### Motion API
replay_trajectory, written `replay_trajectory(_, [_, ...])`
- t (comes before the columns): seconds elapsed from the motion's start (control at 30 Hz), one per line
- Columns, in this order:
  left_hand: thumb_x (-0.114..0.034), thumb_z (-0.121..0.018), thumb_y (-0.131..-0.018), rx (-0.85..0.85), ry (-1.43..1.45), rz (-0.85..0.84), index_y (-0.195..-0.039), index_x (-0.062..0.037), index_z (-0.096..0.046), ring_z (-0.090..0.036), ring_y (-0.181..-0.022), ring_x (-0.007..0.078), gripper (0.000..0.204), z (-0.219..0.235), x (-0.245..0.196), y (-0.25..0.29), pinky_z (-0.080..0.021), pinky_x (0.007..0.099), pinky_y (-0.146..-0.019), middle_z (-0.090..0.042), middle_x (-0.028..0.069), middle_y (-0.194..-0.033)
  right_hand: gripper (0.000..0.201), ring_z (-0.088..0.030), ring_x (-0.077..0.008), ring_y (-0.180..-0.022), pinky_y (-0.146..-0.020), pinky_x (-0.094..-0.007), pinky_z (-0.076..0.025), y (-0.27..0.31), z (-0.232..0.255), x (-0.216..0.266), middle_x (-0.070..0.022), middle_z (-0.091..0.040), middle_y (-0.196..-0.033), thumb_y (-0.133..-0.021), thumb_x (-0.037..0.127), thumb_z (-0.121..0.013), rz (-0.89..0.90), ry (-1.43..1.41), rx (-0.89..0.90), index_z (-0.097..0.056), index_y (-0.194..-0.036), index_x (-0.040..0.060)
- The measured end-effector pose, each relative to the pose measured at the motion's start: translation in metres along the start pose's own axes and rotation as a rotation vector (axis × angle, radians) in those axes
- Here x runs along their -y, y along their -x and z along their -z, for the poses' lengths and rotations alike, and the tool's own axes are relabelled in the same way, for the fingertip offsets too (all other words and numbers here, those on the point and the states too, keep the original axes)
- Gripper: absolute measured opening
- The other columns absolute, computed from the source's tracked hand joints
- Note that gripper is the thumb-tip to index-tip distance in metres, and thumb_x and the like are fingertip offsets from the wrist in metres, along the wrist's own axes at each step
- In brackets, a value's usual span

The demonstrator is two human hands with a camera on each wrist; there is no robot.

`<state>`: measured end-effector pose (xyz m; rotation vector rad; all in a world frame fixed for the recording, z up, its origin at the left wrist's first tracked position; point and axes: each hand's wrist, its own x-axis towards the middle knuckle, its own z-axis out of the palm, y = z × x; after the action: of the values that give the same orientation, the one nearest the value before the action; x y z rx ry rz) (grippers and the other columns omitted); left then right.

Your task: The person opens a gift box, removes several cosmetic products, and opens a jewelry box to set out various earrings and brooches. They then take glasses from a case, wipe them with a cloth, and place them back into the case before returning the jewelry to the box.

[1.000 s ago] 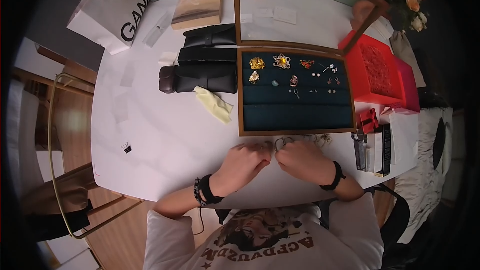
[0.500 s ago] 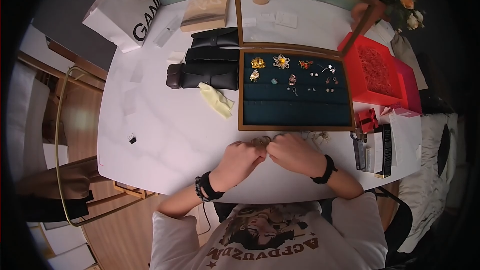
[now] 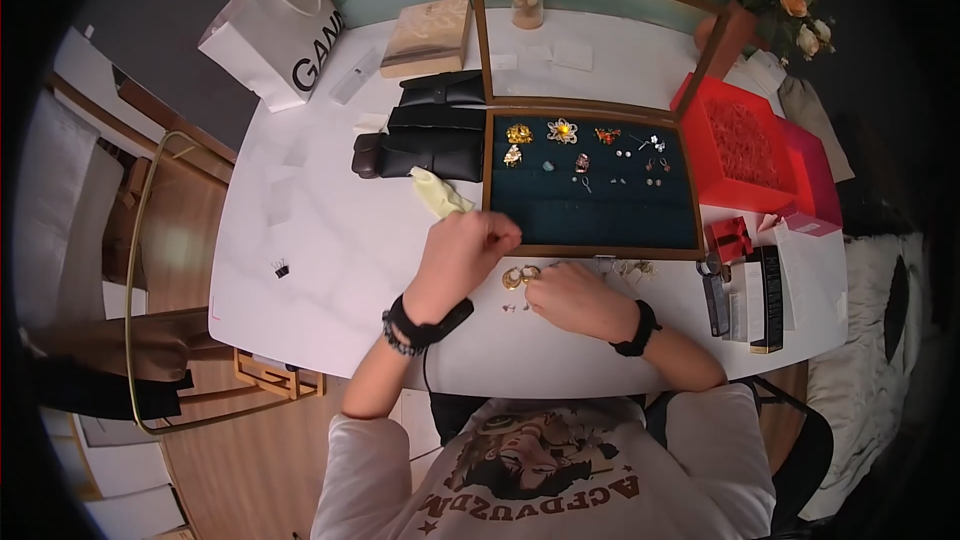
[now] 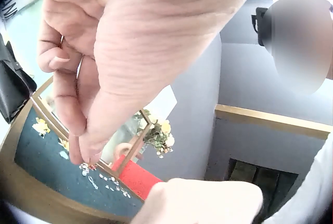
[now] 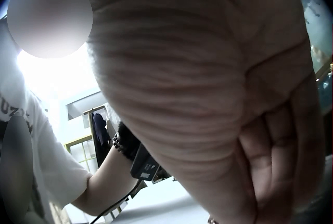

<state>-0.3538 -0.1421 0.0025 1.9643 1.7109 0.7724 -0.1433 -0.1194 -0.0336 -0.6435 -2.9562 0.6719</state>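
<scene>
In the head view my left hand [image 3: 455, 255] is raised at the front left corner of the wooden jewellery box [image 3: 600, 252]. Its thumb and fingertips meet in the left wrist view; I cannot tell whether something small is between them. My right hand [image 3: 582, 300] is low over the table, fingers bent, fingertips right at a pair of gold hoop earrings [image 3: 512, 280]. Small pieces of jewellery [image 3: 508, 308] lie just in front of the hoops. Inside the box, brooches [image 3: 562, 130] and several earrings [image 3: 651, 165] sit in rows on dark teal lining.
The box's glass lid [image 3: 590, 105] stands open. More jewellery [image 3: 635, 268] lies along its front edge. Black cases [image 3: 430, 155] and a yellow cloth [image 3: 440, 192] are left of it; a red box [image 3: 735, 145] and small cartons [image 3: 765, 300] stand right. A binder clip [image 3: 281, 268] lies at left.
My hands were together at the table in front of the box. The left hand has risen away and forward to the box's corner, uncovering the gold hoops; the right stays near them.
</scene>
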Motion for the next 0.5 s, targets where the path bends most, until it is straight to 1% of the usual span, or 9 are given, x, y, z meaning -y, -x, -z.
replay_trajectory(0.13, [-0.007,-0.079,-0.086,-0.010,0.044,-0.056,-0.093,-0.0041,-0.081,-0.074,-0.073,0.0212,0.008,0.001,-0.001,-0.041,-0.056,0.0322,-0.067,-0.078,0.0107,-0.084,0.013,-0.071,-0.0404,-0.076,-0.071,-0.0491,-0.057,0.001,0.004,-0.010,-0.0235,-0.070,-0.079,-0.085,0.005,-0.064,0.035,-0.051,0.010,-0.067,-0.075,-0.0008])
replay_trajectory(0.23, [-0.005,-0.080,-0.085,-0.028,0.110,-0.039,-0.093,-0.0018,-0.080,-0.076,-0.076,0.0204,0.008,-0.001,-0.002,-0.069,-0.057,0.0308,-0.068,-0.078,0.0100,-0.083,0.015,-0.071,-0.0406,-0.077,-0.071,-0.0489,-0.057,0.003,0.024,-0.017,-0.0239,-0.070,-0.079,-0.087,0.006,-0.062,-0.042,-0.067,-0.027,-0.069,-0.077,-0.0019])
replay_trajectory(0.3, [-0.006,-0.082,-0.083,-0.018,0.106,-0.052,-0.095,-0.0024,-0.079,-0.076,-0.078,0.0204,0.012,-0.010,0.003,-0.086,-0.057,0.0308,-0.070,-0.078,0.0093,-0.084,0.016,-0.071,-0.0405,-0.077,-0.072,-0.0489,-0.058,0.005,0.043,-0.023,-0.0220,-0.070,-0.077,-0.089,0.008,-0.062,-0.116,-0.101,-0.024,-0.071,-0.079,-0.0008])
replay_trajectory(0.33, [-0.009,-0.083,-0.081,-0.045,0.095,-0.035,-0.094,-0.0048,-0.078,-0.076,-0.081,0.0240,0.015,-0.018,0.007,-0.094,-0.058,0.0347,-0.072,-0.078,0.0079,-0.084,0.016,-0.071,-0.0405,-0.077,-0.072,-0.0489,-0.058,0.006,0.051,-0.027,-0.0220,-0.070,-0.077,-0.089,0.008,-0.062,-0.119,-0.095,-0.028,-0.071,-0.079,-0.0008])
replay_trajectory(0.37, [-0.013,-0.085,-0.079,-0.074,0.085,-0.019,-0.093,-0.0072,-0.077,-0.076,-0.084,0.0276,0.018,-0.026,0.011,-0.101,-0.058,0.0386,-0.075,-0.077,0.0066,-0.085,0.017,-0.072,-0.0384,-0.078,-0.072,-0.0463,-0.058,0.007,0.059,-0.032,-0.0193,-0.071,-0.078,-0.091,0.010,-0.062,-0.168,-0.092,-0.105,-0.072,-0.081,0.0007])
replay_trajectory(0.4, [-0.013,-0.085,-0.079,-0.076,0.087,-0.025,-0.093,-0.0072,-0.077,-0.076,-0.084,0.0276,0.018,-0.035,0.015,-0.106,-0.058,0.0386,-0.075,-0.077,0.0066,-0.085,0.018,-0.072,-0.0362,-0.078,-0.072,-0.0436,-0.057,0.007,0.066,-0.038,-0.0167,-0.073,-0.079,-0.093,0.012,-0.062,-0.215,-0.089,-0.181,-0.073,-0.083,0.0022])
replay_trajectory(0.43, [-0.015,-0.087,-0.078,-0.092,0.024,-0.020,-0.098,-0.0085,-0.077,-0.075,-0.085,0.0262,0.023,-0.045,0.020,-0.112,-0.058,0.0377,-0.076,-0.077,0.0066,-0.088,0.018,-0.072,-0.0362,-0.078,-0.072,-0.0436,-0.057,0.006,0.071,-0.045,-0.0167,-0.073,-0.079,-0.093,0.012,-0.062,-0.217,-0.085,-0.184,-0.073,-0.083,0.0022])
replay_trajectory(0.47, [-0.017,-0.088,-0.077,-0.108,-0.038,-0.014,-0.102,-0.0098,-0.076,-0.075,-0.086,0.0249,0.029,-0.053,0.024,-0.116,-0.058,0.0368,-0.077,-0.077,0.0066,-0.091,0.014,-0.072,-0.0360,-0.077,-0.072,-0.0441,-0.058,0.005,0.074,-0.052,-0.0162,-0.073,-0.078,-0.091,0.011,-0.065,-0.281,-0.133,-0.272,-0.074,-0.084,0.0023])
replay_trajectory(0.5, [-0.017,-0.088,-0.077,-0.112,-0.034,-0.018,-0.102,-0.0098,-0.076,-0.075,-0.086,0.0249,0.029,-0.059,0.028,-0.119,-0.058,0.0368,-0.077,-0.077,0.0066,-0.091,0.011,-0.072,-0.0357,-0.077,-0.071,-0.0447,-0.058,0.003,0.077,-0.061,-0.0156,-0.073,-0.077,-0.089,0.009,-0.068,-0.342,-0.180,-0.359,-0.074,-0.084,0.0025])
